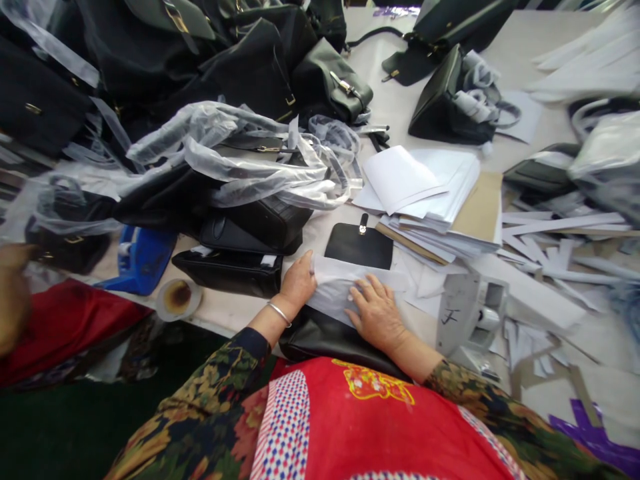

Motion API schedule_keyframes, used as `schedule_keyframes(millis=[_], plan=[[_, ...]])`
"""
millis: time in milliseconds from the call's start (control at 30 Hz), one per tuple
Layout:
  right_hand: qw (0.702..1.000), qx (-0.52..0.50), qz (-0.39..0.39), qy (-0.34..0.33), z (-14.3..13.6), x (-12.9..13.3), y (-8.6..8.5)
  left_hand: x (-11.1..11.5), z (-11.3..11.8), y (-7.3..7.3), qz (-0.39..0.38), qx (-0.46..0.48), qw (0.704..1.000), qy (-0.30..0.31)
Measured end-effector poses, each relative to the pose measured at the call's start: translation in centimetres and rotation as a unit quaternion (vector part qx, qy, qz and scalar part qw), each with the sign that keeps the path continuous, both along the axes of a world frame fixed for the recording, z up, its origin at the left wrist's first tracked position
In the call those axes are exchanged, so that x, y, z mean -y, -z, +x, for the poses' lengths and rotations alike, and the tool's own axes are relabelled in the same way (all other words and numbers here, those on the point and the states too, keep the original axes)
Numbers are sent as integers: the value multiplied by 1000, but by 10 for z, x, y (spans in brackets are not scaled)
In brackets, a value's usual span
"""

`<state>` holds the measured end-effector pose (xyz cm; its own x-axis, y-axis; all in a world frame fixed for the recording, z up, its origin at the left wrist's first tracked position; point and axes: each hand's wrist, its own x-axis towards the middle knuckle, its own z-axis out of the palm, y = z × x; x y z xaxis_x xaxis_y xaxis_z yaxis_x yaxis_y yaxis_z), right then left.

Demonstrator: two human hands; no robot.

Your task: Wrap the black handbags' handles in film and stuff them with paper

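A black leather bag point(340, 337) lies in front of me, its flap point(359, 247) spread away from me with a small metal clasp at the tip. Across the bag lies a thin, whitish, translucent sheet of wrapping paper point(330, 293). My left hand point(299, 283), with a bangle at the wrist, has its fingers closed on the sheet's left edge. Flat on the sheet's right part rests my right hand point(377, 313), fingers spread. What lies under the sheet is partly hidden.
Black bags with plastic-wrapped straps point(260, 167) crowd the left and back. A paper stack point(430, 193) stands right of the flap. A grey tape dispenser point(470, 313), a blue dispenser point(143, 257) and a tape roll point(179, 298) flank me. Another person's hand point(13, 293) shows far left.
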<state>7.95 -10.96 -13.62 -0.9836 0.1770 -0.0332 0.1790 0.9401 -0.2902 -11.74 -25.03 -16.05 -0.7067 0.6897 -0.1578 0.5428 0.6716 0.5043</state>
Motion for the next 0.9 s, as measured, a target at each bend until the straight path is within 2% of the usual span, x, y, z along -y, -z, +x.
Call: schedule_keyframes(millis=[200,300,433,533,600,767,900], plan=[[996,22,27,87,-9,0,4,7,1,-3,-5,11,1000,-17],[995,-22,33,91,-8,-4,3,10,2,-8,-13,21,1000,-19],[996,-92,6,-5,0,-9,3,10,4,-12,-30,42,998,-27],[991,-73,-37,-110,0,-9,4,8,5,-14,-40,56,997,-31],[989,-44,-55,-131,-3,-8,3,7,5,-15,-47,64,996,-35],[999,36,-26,-25,-19,-7,-4,4,1,-20,-61,96,993,-43],[997,82,-6,12,-35,-15,-9,3,-3,-25,-67,111,991,-44]])
